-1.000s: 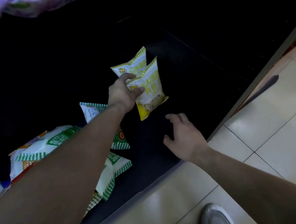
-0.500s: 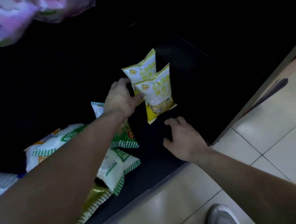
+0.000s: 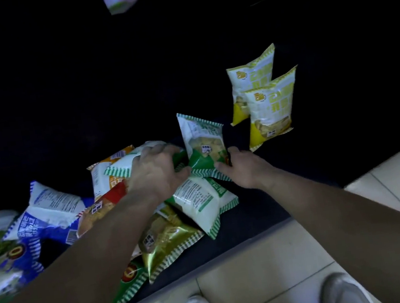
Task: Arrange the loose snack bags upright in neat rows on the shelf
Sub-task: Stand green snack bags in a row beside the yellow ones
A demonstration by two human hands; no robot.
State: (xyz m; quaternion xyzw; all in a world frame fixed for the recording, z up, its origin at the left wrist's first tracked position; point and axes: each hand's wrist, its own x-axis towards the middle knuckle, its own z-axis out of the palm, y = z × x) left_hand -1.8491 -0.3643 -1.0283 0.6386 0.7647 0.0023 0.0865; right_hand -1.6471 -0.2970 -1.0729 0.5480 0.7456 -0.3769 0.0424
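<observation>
Now both hands off yellow bags, onto green bag

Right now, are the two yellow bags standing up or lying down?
Standing up. The two yellow bags stand one behind the other on the dark shelf, top seals pointing up, apart from the pile.

The green-striped bag at the centre is glossy plastic film with crimped edges. At 2 o'clock, the yellow bags have the same smooth sheen. At 7 o'clock, a gold bag looks metallic and crinkled. The shelf is dark and matt. The floor tiles at 5 o'clock look smooth, faintly glossy.
</observation>
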